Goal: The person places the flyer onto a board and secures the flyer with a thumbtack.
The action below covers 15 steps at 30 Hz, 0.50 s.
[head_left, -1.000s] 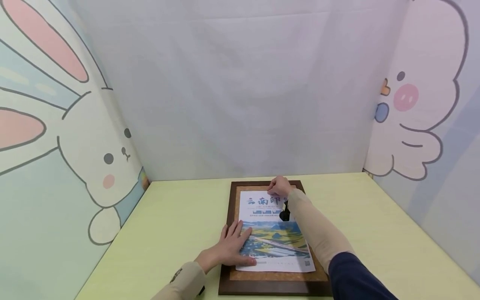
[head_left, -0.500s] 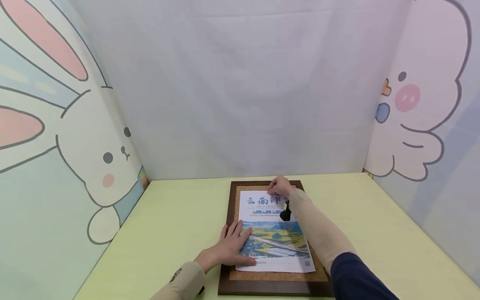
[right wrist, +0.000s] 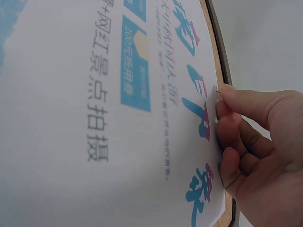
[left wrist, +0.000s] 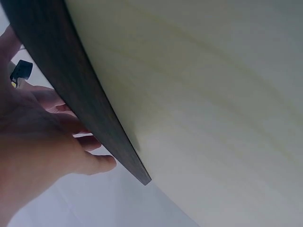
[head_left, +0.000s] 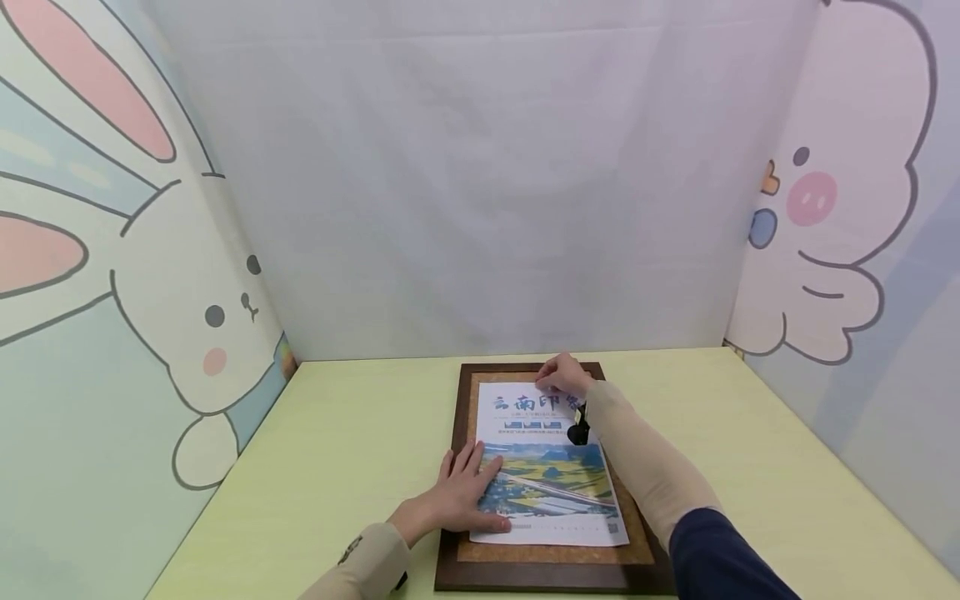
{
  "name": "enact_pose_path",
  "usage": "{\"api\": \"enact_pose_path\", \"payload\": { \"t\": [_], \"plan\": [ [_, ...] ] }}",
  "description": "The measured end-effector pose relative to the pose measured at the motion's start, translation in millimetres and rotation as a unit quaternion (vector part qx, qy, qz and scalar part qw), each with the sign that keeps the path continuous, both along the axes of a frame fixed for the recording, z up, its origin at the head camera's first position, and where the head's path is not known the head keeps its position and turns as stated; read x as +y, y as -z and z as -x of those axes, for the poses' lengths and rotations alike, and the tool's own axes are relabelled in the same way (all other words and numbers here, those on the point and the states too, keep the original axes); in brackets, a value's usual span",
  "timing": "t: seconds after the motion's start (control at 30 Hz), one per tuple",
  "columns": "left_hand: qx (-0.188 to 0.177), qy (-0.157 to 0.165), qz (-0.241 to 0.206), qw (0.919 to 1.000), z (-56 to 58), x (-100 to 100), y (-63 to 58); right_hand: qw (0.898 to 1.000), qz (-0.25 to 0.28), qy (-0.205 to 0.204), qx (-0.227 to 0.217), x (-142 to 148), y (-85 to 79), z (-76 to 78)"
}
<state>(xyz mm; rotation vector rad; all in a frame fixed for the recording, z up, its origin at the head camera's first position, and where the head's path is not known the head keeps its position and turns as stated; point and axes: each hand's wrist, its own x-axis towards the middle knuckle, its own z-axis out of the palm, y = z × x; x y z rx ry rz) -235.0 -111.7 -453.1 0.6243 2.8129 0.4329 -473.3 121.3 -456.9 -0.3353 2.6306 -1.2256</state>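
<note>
A printed paper poster point(head_left: 540, 533) with blue Chinese lettering and a landscape picture lies on a cork board point(head_left: 637, 533) in a dark brown wooden frame point(head_left: 555, 577). Fingers spread, my left hand point(head_left: 459, 498) rests flat on the poster's lower left part and the frame's left side. At the poster's top edge, my right hand point(head_left: 564, 377) pinches something small between thumb and forefinger. The right wrist view shows a thin dark pin point(right wrist: 218, 91) poking out from those fingertips over the paper's edge; its head is hidden by the fingers.
The framed board lies on a pale yellow-green table point(head_left: 337, 433). A pale grey curtain point(head_left: 480, 183) stands behind it. Printed walls rise at both sides, with a rabbit point(head_left: 195, 308) on the left and a white cartoon animal point(head_left: 817, 242) on the right.
My right wrist and forearm have shifted slightly to the right, uncovering more of the lettering. The right fingertips stay at the poster's top edge, and my left hand has not moved.
</note>
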Motion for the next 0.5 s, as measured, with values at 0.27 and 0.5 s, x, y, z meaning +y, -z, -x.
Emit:
{"api": "enact_pose_path", "payload": {
  "t": [0.27,0.5],
  "plan": [
    [-0.001,0.000,0.004,1.0000,-1.2,0.1,1.8,1.000,-0.011,0.012,0.015,-2.3,1.9,-4.8],
    [-0.002,-0.003,0.001,1.0000,-1.2,-0.4,-0.7,0.999,-0.023,0.023,0.040,-8.1,-2.6,-10.4]
  ]
}}
